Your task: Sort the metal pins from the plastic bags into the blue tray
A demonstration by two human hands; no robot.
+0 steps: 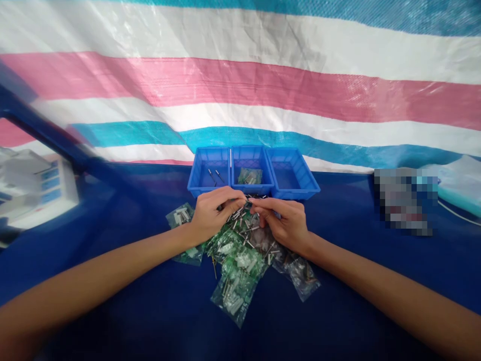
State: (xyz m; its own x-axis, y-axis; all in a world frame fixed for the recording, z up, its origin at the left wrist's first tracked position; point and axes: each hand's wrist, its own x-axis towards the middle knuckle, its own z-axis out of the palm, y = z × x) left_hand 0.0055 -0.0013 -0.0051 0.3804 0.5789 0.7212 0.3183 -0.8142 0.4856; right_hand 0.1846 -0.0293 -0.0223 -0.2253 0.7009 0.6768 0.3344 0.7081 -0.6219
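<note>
From my remote seat I take the middle blue bin [253, 190] as my landmark. Just in front of it, my left hand [216, 213] and right hand [284, 220] meet fingertip to fingertip, both seemingly pinching one small part [248, 202], too tiny for me to identify. As I judge it, a slack pinch could drop this part into the loose metal pins [246, 239] below, where it would be hard to pick out. A low wrist could also drag the green bags [240, 263], spread nearer me than the bin, and scatter the pins.

Left of my landmark, the left bin [206, 191] holds two thin rods [220, 175]; inside the landmark lies a small bag [250, 176]; the right bin [296, 194] adjoins it. A clear bag [305, 277] lies nearer me and to the right. The bins' front walls stand between my fingers and their floors, and my knuckles partly hide the pile.
</note>
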